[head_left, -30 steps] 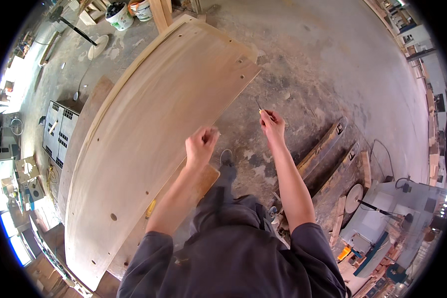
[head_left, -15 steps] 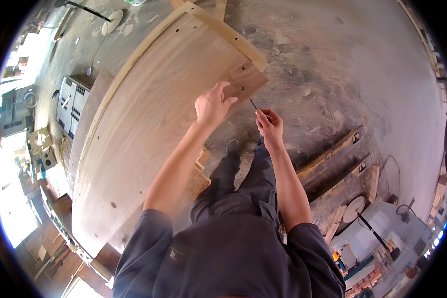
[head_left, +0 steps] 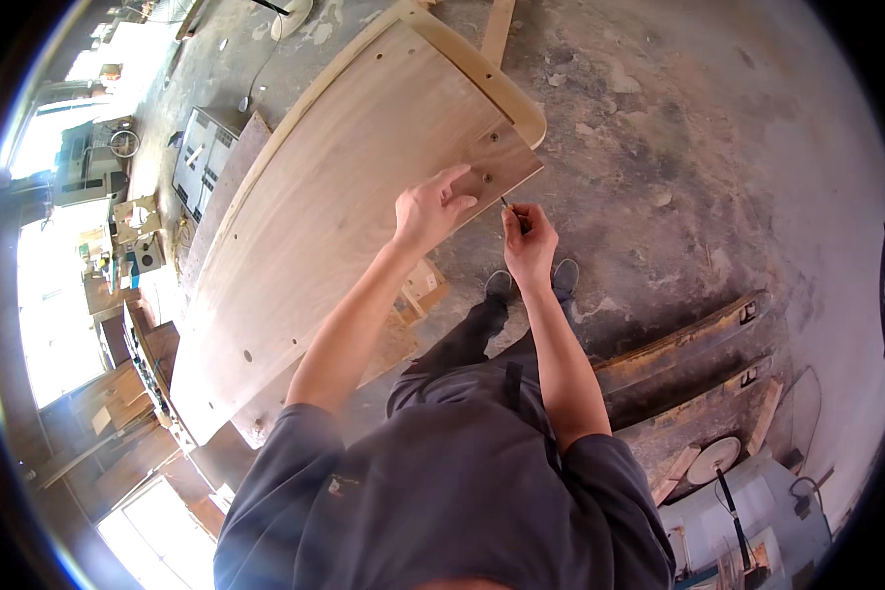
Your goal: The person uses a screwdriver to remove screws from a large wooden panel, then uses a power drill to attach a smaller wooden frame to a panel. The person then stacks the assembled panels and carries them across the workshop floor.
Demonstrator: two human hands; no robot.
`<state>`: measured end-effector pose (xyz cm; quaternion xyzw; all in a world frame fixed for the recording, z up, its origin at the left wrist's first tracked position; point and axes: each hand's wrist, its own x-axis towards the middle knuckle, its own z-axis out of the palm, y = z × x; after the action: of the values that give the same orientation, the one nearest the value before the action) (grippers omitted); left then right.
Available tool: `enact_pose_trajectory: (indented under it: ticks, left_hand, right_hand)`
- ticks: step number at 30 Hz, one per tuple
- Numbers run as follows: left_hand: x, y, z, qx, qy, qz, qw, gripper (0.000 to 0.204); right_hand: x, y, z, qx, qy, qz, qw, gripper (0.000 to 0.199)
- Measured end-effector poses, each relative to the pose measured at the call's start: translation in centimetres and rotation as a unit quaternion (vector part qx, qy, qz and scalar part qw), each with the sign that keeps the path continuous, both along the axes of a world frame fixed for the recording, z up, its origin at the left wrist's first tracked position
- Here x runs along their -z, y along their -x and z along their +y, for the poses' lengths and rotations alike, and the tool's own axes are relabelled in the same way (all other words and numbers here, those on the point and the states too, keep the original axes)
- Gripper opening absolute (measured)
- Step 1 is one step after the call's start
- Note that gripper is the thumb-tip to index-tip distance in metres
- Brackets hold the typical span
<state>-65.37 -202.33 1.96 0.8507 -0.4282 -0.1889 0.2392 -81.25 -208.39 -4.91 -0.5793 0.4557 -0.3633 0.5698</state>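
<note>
Panel of pale brown wood point(head_left: 315, 236), one in number, long and curved along its left side, lay slantwise on the person's left, its right corner just beyond the hands. Two small dark round fittings point(head_left: 488, 178) sat near that corner, one farther back than the other, and one yellowish border strip point(head_left: 470, 59) ran along the far edge. Two bare hands worked near each other without touching. The left hand point(head_left: 428, 211) was over the panel, just left of the nearer fitting, gripping nothing, its thumb parted from its fingers; whether its palm pressed the wood could not be told. The right hand point(head_left: 529, 241), just off the near edge by the right corner, had its fingers closed around one thin, dark-shafted hand tool point(head_left: 504, 202), tip pointing toward that edge, its handle hidden in the grip. One brown box point(head_left: 425, 285) stood partly under the near edge. Below were two dark shoes point(head_left: 499, 285) on the stained grey floor point(head_left: 649, 187), and two long, rusty metal bars point(head_left: 678, 339) lay to the right.
</note>
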Motion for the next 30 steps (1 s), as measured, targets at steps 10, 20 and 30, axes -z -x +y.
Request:
enact_pose_trajectory:
  ticks: [10,20,30]
  left_hand:
    - [-0.9,0.3,-2.8,-0.013,-0.043,0.018,0.999,0.038]
    - [0.9,0.2,-4.3,-0.020,0.039,-0.011,0.999,0.015]
    - [0.1,0.9,-4.2,-0.023,0.010,-0.027,0.999,0.017]
  right_hand:
    - [3.0,0.2,-3.1,-0.109,-0.376,-0.305,0.868,0.006]
    - [3.4,1.4,-3.5,-0.150,-0.309,-0.173,0.923,0.011]
    - [2.5,0.5,-4.6,-0.194,-0.474,-0.298,0.805,0.008]
